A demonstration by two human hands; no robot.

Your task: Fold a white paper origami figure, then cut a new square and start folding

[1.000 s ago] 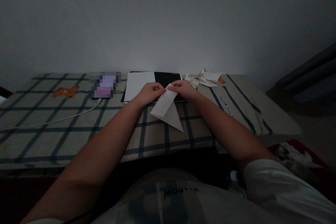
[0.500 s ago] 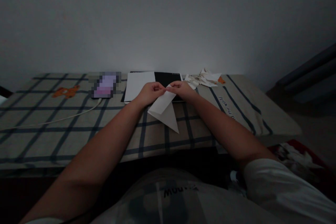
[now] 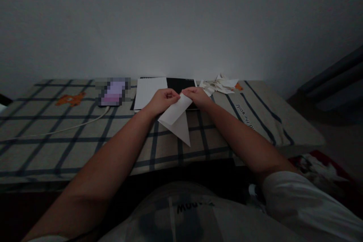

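A folded sheet of white paper [image 3: 176, 112] is held up between both hands over the front of the table, its pointed end hanging down towards me. My left hand [image 3: 163, 99] is closed, pinching the paper's upper left edge between thumb and fingers. On the other side my right hand [image 3: 197, 96] is closed too, gripping the upper right corner. The two hands are close together, fingertips nearly meeting. Behind them lie a white sheet [image 3: 150, 91] and a black notebook [image 3: 181, 84], partly hidden by the hands.
A blurred-out phone [image 3: 113, 93] with a white cable [image 3: 82, 124] lies at the left on the checked tablecloth [image 3: 119, 147]. Crumpled paper pieces [image 3: 219, 84] sit at the back right. Below the table's right end is a red container [image 3: 350, 193] with paper scraps.
The folded paper has turned slightly, its lower tip moving a little left and down. My fingers have shifted slightly along its upper edge, the right ones a bit to the right.
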